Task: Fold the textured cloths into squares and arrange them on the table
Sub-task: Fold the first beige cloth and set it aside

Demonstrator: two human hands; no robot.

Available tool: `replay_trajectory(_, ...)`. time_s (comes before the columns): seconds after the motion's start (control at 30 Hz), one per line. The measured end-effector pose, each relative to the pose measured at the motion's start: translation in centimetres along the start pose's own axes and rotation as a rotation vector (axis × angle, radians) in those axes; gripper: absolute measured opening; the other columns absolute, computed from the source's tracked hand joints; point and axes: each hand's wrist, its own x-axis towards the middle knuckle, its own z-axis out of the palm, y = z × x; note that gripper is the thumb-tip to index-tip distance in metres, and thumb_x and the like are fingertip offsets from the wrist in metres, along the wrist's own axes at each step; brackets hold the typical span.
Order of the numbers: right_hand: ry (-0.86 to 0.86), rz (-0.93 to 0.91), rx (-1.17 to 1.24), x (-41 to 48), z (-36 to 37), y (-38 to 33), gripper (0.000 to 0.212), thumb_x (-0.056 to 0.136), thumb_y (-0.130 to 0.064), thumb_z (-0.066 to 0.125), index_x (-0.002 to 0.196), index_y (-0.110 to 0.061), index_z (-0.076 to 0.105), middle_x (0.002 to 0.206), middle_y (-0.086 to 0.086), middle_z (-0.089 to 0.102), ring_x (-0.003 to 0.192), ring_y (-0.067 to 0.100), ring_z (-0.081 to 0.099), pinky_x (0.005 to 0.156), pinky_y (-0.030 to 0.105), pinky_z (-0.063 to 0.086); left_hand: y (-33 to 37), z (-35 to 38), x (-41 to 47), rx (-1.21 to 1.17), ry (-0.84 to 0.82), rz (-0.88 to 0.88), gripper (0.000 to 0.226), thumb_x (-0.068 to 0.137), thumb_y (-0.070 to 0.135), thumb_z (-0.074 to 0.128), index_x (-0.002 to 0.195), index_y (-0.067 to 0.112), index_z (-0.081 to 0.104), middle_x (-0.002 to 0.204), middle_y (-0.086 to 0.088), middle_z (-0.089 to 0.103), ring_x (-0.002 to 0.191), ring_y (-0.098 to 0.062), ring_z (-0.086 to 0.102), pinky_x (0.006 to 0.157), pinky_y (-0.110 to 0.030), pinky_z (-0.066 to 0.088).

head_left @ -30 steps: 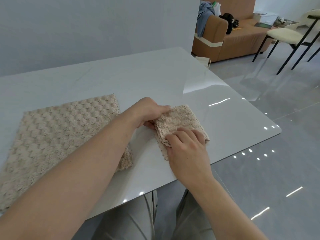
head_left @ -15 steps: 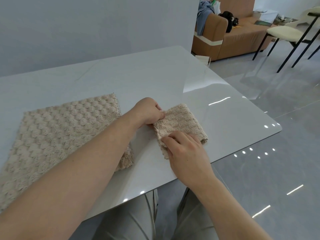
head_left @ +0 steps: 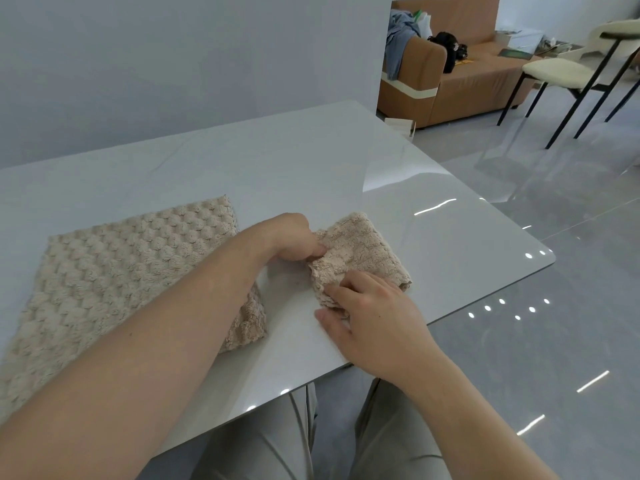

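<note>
I have the small folded cloth [head_left: 363,251] down on the counter [head_left: 277,161], close to its near right edge, and both hands are on it. The left grip [head_left: 294,237] is clenched onto the cloth's left edge, fingers curled under and pinching the rumpled layers there. I judge this is to stop the stack sliding on the glossy top. The right grip [head_left: 374,320] sits on the near corner with its fingers bent over the cloth and the thumb lying along the counter just under the edge. It looks like a pinch on that corner, though the fingertips hide exactly how many layers it has.

The cloth is not a clean square. Its left side is puckered and the near edge shows loose layers, so I take this step to be squaring up and flattening a fold already made.

The large bobbled cloth [head_left: 121,271] lies spread flat to the left, apart from the small one, with my left forearm crossing above its near right corner (that corner looks slightly rucked). It appears unfolded, so by my reckoning more of the task is ahead.

Next I would pull the two held edges apart gently to take out the pucker, then press flat. The risk is dragging the cloth towards the counter's edge.
</note>
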Motion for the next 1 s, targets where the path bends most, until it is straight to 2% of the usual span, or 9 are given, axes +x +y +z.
replay_trajectory(0.1,-0.045,0.017,0.075,0.9,-1.3,0.5,0.044,0.100,-0.057,0.044,0.106,-0.024,0.074,0.093,-0.009,0.066,0.087,0.015,0.063,0.077,0.034,0.053,0.0,-0.7,-0.7,-0.260,0.059,0.106,0.019,0.093,0.023,0.072,0.098,0.009,0.061,0.096,-0.005,0.064,0.088,-0.024,0.061,0.078,-0.038,0.051)
replay_trajectory(0.2,0.298,0.038,0.161,2.8,-3.1,1.2,0.028,0.097,-0.034,0.064,0.117,-0.016,0.073,0.110,0.001,0.065,0.102,0.022,0.061,0.087,0.041,0.053,0.6,-2.2,-2.8,-0.405,0.248,0.284,0.017,0.093,0.017,0.071,0.105,0.018,0.059,0.096,0.003,0.063,0.078,-0.011,0.061,0.064,-0.021,0.053)
replay_trajectory(0.3,0.491,0.169,0.147,5.0,-5.3,1.9,0.041,0.089,-0.026,0.072,0.127,-0.016,0.064,0.130,0.009,0.051,0.122,0.028,0.048,0.103,0.042,0.044,1.4,-4.1,-5.0,-0.360,0.443,0.463,0.027,0.089,0.010,0.066,0.109,0.026,0.058,0.095,0.012,0.061,0.070,0.002,0.056,0.057,-0.010,0.044)
replay_trajectory(0.37,0.421,0.227,0.177,6.4,-6.3,2.3,0.043,0.087,-0.032,0.074,0.127,-0.023,0.059,0.141,0.008,0.041,0.134,0.030,0.038,0.110,0.042,0.035,1.3,-5.3,-5.7,-0.375,0.508,0.514,0.035,0.086,0.006,0.064,0.112,0.029,0.057,0.100,0.013,0.061,0.077,0.002,0.058,0.062,-0.010,0.046)
replay_trajectory(0.43,0.346,0.182,0.250,7.4,-6.9,2.6,0.032,0.088,-0.032,0.074,0.116,-0.025,0.060,0.138,0.003,0.043,0.131,0.025,0.040,0.109,0.040,0.038,1.2,-6.1,-6.1,-0.424,0.553,0.539,0.038,0.087,0.003,0.062,0.112,0.031,0.057,0.102,0.011,0.063,0.081,-0.003,0.060,0.066,-0.014,0.049)
replay_trajectory(0.57,0.256,0.025,0.361,8.0,-7.1,1.9,0.022,0.090,-0.027,0.074,0.107,-0.023,0.060,0.118,-0.007,0.052,0.106,0.003,0.052,0.090,0.021,0.046,0.7,-7.1,-6.4,-0.535,0.577,0.575,0.039,0.090,0.000,0.059,0.114,0.031,0.057,0.098,0.013,0.067,0.083,-0.005,0.063,0.075,-0.020,0.051)
replay_trajectory(0.67,0.179,0.092,0.456,8.1,-6.8,1.2,0.032,0.089,-0.035,0.076,0.115,-0.029,0.058,0.117,-0.013,0.053,0.106,-0.011,0.051,0.083,0.010,0.041,0.1,-7.4,-6.4,-0.603,0.556,0.596,0.039,0.093,0.001,0.056,0.114,0.033,0.058,0.095,0.012,0.069,0.087,-0.008,0.063,0.087,-0.033,0.053)
replay_trajectory(0.87,0.018,-0.012,0.594,8.0,-7.0,0.0,0.014,0.090,-0.039,0.075,0.099,-0.032,0.066,0.104,-0.014,0.058,0.101,0.007,0.057,0.079,0.019,0.048,-0.4,-7.1,-6.1,-0.663,0.549,0.622,0.035,0.097,0.000,0.052,0.115,0.029,0.058,0.092,0.008,0.065,0.085,-0.008,0.060,0.087,-0.032,0.052)
replay_trajectory(1.0,-0.120,0.023,0.350,8.3,-7.1,-0.1,0.043,0.090,-0.061,0.063,0.084,-0.018,0.062,0.091,-0.003,0.056,0.081,0.012,0.056,0.074,0.033,0.050,-0.6,-7.2,-5.9,-0.732,0.471,0.602,0.040,0.093,-0.006,0.053,0.115,0.027,0.059,0.092,0.002,0.066,0.084,-0.012,0.062,0.083,-0.033,0.054)
